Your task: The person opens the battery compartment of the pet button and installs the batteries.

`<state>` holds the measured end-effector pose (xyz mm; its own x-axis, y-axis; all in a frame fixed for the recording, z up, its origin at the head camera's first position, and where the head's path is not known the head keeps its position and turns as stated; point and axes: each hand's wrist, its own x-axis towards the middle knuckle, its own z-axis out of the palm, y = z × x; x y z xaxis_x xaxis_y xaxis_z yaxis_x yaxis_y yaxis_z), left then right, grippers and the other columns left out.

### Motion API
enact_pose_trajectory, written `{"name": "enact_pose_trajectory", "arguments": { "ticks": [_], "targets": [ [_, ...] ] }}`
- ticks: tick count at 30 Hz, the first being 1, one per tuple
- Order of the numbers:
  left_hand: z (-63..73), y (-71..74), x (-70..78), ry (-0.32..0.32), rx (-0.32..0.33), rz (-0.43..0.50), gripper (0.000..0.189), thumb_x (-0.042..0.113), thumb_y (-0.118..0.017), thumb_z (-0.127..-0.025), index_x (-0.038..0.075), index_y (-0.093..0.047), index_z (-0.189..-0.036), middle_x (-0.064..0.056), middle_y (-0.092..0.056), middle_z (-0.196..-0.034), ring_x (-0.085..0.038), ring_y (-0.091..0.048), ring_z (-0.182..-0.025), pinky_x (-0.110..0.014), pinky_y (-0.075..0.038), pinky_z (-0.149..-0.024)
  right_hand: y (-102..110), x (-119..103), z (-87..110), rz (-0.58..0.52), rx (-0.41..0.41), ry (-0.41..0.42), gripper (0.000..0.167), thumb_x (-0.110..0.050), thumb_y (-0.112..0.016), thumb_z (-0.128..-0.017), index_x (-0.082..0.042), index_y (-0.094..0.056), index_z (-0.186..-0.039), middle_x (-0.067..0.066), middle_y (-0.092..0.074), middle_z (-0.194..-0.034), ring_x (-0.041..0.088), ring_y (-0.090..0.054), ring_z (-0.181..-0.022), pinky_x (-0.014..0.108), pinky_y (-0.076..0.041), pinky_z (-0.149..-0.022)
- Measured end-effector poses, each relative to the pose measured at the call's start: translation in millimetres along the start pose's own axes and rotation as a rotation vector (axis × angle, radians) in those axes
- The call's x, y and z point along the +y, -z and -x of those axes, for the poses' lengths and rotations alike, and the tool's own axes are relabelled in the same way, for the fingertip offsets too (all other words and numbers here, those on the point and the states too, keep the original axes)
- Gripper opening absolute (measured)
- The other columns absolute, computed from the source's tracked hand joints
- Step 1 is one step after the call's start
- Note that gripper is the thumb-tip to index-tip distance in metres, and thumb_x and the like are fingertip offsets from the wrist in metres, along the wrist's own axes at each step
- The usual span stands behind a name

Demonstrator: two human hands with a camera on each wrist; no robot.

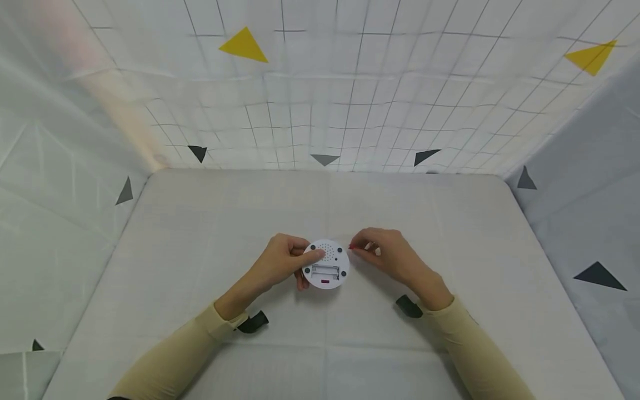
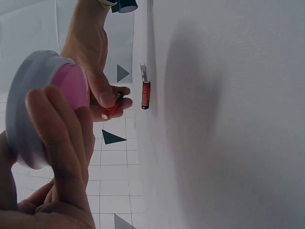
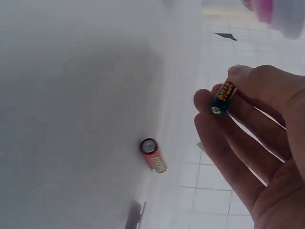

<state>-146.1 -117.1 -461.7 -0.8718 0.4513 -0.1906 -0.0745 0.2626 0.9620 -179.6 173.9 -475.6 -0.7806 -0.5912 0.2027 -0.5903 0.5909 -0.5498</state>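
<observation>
My left hand (image 1: 285,255) grips a round white device (image 1: 331,262) at its left side, thumb across the perforated speaker area. Its underside faces up, showing dark round feet and a battery compartment (image 1: 325,272) with no batteries in it. In the left wrist view a pink part (image 2: 72,86) shows on the device's other face. Just right of the device, my right hand (image 1: 392,253) pinches a small red and black battery (image 3: 224,98) between thumb and fingertips. Another red battery (image 2: 146,95) lies on the table, hidden in the head view.
A thin pale piece (image 2: 143,71) lies beside the loose battery. Dark wrist cameras (image 1: 254,322) hang under both cuffs, close to the white table (image 1: 240,200). White sheets with grid lines and triangle marks (image 1: 325,159) enclose the back and sides.
</observation>
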Motion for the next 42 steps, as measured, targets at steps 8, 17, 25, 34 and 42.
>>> {"name": "enact_pose_trajectory", "arguments": {
  "ticks": [8,17,25,34,42],
  "targets": [
    [0.5,-0.1,1.1,0.006,-0.004,0.009,0.027,0.032,-0.077,-0.098,0.007,-0.077,-0.109,-0.007,-0.08,-0.086,-0.028,-0.071,-0.055,-0.053,-0.063,-0.061,5.2,0.8,-0.1,-0.098,0.06,0.052,0.027,-0.001,-0.085,-0.087,-0.017,-0.077,-0.106,-0.009,-0.076,-0.098,0.006,-0.069,-0.085,0.033,-0.065,-0.074],
    [-0.1,-0.1,0.4,-0.009,0.009,-0.002,0.025,0.03,-0.076,-0.099,0.006,-0.077,-0.106,-0.007,-0.079,-0.082,-0.026,-0.071,-0.054,-0.065,-0.06,-0.064,11.1,-5.9,2.0,-0.097,0.117,0.087,0.03,0.004,-0.084,-0.086,-0.012,-0.076,-0.109,-0.004,-0.077,-0.103,0.012,-0.075,-0.091,0.028,-0.065,-0.077],
    [-2.6,0.8,-3.4,-0.005,0.01,-0.013,0.026,0.032,-0.076,-0.099,0.008,-0.077,-0.107,-0.006,-0.08,-0.083,-0.027,-0.072,-0.056,-0.057,-0.063,-0.062,18.8,-18.5,4.7,-0.078,0.201,0.097,0.031,0.001,-0.084,-0.087,-0.016,-0.075,-0.111,-0.008,-0.077,-0.106,0.008,-0.074,-0.093,0.027,-0.064,-0.081],
    [-3.7,1.1,-6.2,-0.002,0.013,-0.005,0.027,0.032,-0.077,-0.098,0.007,-0.077,-0.106,-0.007,-0.079,-0.08,-0.026,-0.071,-0.056,-0.05,-0.063,-0.059,24.0,-42.3,8.0,-0.085,0.227,0.168,0.028,-0.003,-0.086,-0.085,-0.017,-0.077,-0.108,-0.009,-0.074,-0.103,0.006,-0.068,-0.088,0.023,-0.061,-0.074],
    [-4.0,1.3,-5.8,-0.016,0.011,-0.01,0.026,0.032,-0.076,-0.1,0.006,-0.077,-0.106,-0.008,-0.078,-0.079,-0.027,-0.071,-0.056,-0.051,-0.063,-0.058,22.9,-51.4,11.0,-0.114,0.197,0.216,0.031,-0.002,-0.088,-0.083,-0.017,-0.077,-0.108,-0.009,-0.074,-0.102,0.006,-0.068,-0.088,0.015,-0.054,-0.076]
  ]
}}
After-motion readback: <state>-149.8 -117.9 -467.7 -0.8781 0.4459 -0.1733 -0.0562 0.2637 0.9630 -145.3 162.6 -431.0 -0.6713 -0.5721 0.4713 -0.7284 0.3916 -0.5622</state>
